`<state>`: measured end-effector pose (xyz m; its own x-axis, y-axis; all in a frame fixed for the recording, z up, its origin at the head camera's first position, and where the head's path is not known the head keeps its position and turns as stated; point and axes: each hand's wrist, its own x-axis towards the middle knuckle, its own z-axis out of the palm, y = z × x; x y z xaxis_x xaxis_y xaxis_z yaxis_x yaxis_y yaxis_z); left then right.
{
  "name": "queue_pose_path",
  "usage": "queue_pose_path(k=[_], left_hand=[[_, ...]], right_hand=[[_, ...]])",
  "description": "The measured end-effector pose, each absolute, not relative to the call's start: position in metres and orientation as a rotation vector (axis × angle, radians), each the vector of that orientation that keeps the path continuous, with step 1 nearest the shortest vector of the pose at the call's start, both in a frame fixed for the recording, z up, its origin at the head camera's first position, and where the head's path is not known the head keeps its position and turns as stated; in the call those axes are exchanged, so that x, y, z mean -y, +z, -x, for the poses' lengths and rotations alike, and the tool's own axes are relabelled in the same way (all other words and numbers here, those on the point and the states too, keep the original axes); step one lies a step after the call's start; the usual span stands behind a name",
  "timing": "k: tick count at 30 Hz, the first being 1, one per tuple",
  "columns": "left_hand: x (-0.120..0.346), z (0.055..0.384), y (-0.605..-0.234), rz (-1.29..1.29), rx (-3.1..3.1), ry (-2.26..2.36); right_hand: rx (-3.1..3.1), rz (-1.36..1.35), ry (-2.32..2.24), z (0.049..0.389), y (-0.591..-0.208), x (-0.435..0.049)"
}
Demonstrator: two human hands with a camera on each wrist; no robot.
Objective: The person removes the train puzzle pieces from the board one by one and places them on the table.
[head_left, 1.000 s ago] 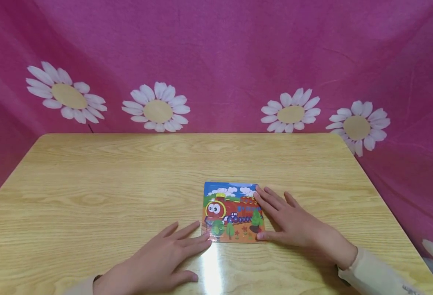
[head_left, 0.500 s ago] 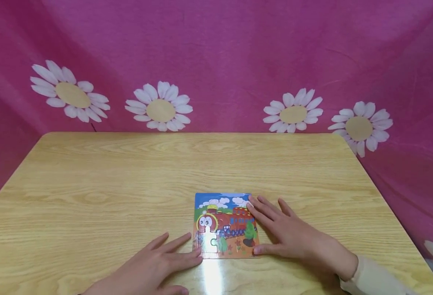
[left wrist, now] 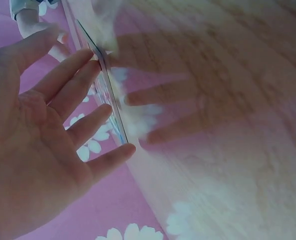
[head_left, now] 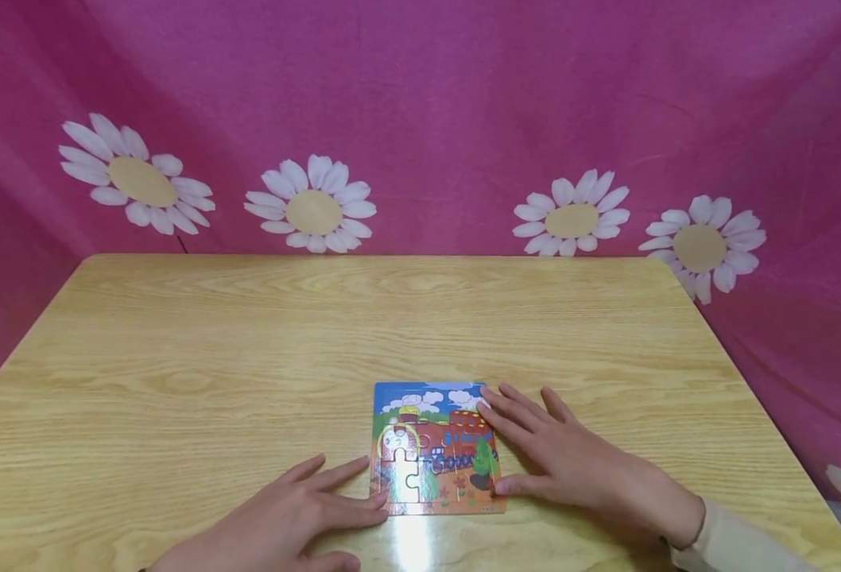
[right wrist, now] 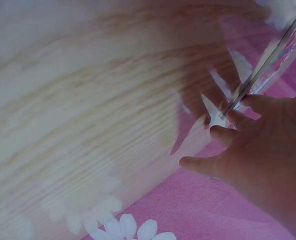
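Observation:
A square jigsaw puzzle [head_left: 438, 449] with a cartoon red train, blue sky and trees lies flat on the table, its pieces fitted inside the frame. Glare whitens its lower left part. My left hand [head_left: 277, 508] has spread fingers, and its fingertips touch the puzzle's lower left edge. At the right side my right hand [head_left: 560, 453] lies with fingers extended on the upper right edge and the thumb at the lower right corner. Both wrist views show the puzzle edge-on, thin, with the left hand [left wrist: 53, 115] and right hand [right wrist: 262, 140] against it.
The wooden table [head_left: 213, 342] has a glossy top with a bright reflection near its front. Behind it hangs a pink cloth [head_left: 428, 119] printed with large white daisies.
The puzzle has slid toward the front of the table and slightly left, both hands staying at its sides. Glare now falls on its lower left pieces.

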<state>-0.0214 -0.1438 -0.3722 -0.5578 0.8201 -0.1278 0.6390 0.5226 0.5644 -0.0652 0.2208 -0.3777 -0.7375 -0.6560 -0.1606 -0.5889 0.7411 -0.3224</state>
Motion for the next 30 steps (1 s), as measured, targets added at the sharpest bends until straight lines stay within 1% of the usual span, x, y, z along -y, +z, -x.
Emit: queue_pose_path(k=[14, 18, 23, 30], left_hand=[[0.144, 0.026, -0.365, -1.202, -2.354, 0.794], [0.128, 0.031, -0.363, -1.275, -2.494, 0.720], [0.099, 0.045, -0.369, -1.267, -2.624, 0.491], [0.067, 0.064, -0.377, -1.277, -2.652, 0.329]], right_hand=[[-2.700, 0.910, -0.470, 0.067, -0.373, -0.217], [-2.775, 0.802, -0.707, 0.071, -0.370, -0.210], [-2.702, 0.554, -1.096, 0.080, -0.372, -0.197], [-2.646, 0.400, -1.250, 0.090, -0.377, -0.186]])
